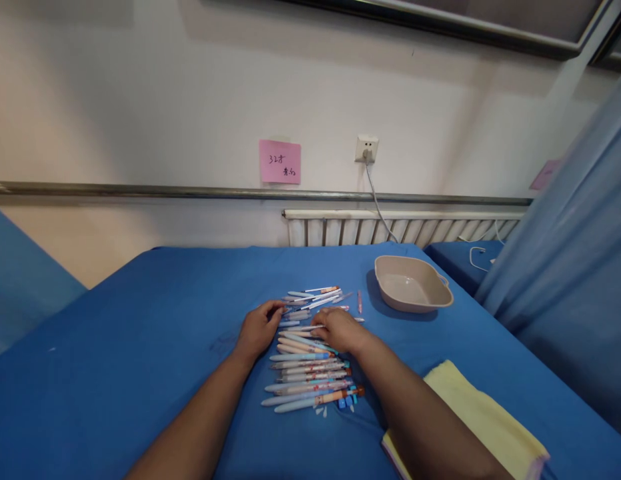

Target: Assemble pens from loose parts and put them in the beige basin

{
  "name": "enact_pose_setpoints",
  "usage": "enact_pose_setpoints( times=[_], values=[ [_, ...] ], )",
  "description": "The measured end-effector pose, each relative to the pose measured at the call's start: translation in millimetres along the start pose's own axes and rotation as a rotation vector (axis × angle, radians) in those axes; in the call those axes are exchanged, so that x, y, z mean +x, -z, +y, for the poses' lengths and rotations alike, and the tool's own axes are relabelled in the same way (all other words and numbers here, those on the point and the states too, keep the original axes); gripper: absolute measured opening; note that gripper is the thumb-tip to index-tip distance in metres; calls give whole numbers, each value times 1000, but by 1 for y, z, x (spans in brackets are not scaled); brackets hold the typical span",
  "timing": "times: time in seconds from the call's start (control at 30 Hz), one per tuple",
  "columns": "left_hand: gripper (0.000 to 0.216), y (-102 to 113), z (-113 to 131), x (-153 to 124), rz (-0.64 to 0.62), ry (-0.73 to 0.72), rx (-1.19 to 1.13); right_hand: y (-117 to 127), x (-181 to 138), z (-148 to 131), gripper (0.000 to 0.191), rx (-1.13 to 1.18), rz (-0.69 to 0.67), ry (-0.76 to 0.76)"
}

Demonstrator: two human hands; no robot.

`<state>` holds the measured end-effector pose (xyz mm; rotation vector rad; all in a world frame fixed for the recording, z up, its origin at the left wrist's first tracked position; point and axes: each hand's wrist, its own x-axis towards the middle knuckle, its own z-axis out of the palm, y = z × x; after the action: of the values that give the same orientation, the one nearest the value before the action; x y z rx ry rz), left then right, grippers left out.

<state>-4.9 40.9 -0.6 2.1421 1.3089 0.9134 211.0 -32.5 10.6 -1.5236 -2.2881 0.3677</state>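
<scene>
And here's the wall (pixel 190 100), pale and broad across the back, with the blue-covered table (pixel 130 347) out in front of it. Over on the right hangs the curtain (pixel 565 240), blue and in folds. Yellow cloth (pixel 485 420) at the near right, partly behind the right forearm; up past it, the beige basin (pixel 415 307), well apart from the hands. Now the hands! The left hand (pixel 260 327) is down at the left ends of the pens (pixel 300 404), fingers bent; whether it pinches one, I can't tell. The right hand (pixel 343 330) reaches over the middle of them, fingers curled down, touching; what it grips, if anything, I can't make out. Those pens lie mostly crosswise, one row behind another, mid-table between the forearms, neat up front, jumbled at the back. And smallest of all, little blue bits (pixel 346 403) by the nearest pen's right end!
</scene>
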Motion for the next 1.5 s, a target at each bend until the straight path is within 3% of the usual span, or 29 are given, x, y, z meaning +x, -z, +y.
enact_pose_setpoints(
  times=[0.27,0.47,0.7,0.77,0.9,1.1,1.2,1.3,1.5],
  values=[
    [33,2,16,-6,-101,-97,-130,-17,6,20,22,503,190,-186],
    [34,7,26,-7,-205,-43,-68,-24,11,25,22,773,245,-192],
    [41,4,27,-6,-83,-113,-172,-21,11,22,20,792,263,-175],
    [32,3,26,-6,-96,-91,-161,-21,11,22,20,796,263,-165],
    [37,4,26,-6,-135,-36,-58,-21,11,23,19,775,266,-142],
    [43,1,24,-6,-106,-124,-187,-23,11,24,19,721,270,-158],
    [32,1,24,-7,-135,-62,-140,-23,11,23,20,717,276,-144],
    [39,3,26,-6,-157,17,-56,-22,10,22,19,699,264,-147],
    [45,0,25,-5,-83,-56,-237,-20,10,20,20,686,273,-162]
  ],
)
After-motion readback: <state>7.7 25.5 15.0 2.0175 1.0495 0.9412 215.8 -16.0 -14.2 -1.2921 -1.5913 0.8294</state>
